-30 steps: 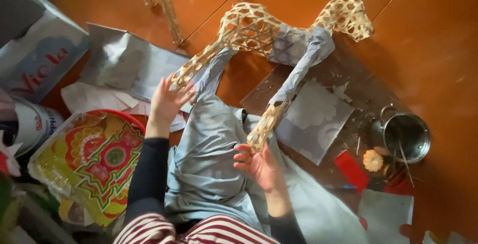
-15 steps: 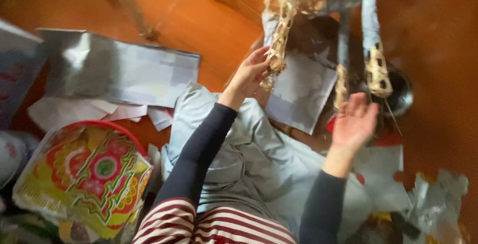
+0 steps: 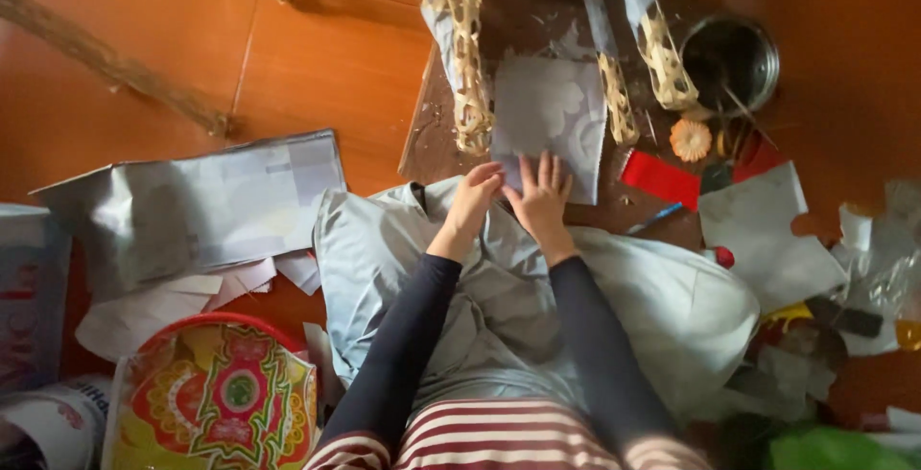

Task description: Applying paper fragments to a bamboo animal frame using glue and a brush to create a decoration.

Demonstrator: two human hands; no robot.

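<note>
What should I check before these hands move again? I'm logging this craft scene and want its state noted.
1. Both hands on the paper sheet: ok; left hand at its lower left corner, right hand flat on its lower edge.
2. Hands free of tools: ok, nothing gripped.
3. Sheet lying flat on the dark board: ok.
4. Woven frame off the sheet: not ok, its legs overlap the sheet's sides.
5. Metal pot upright: ok, at upper right, apart from the hands.
6. Pot contents: cannot tell, too dark.
</note>
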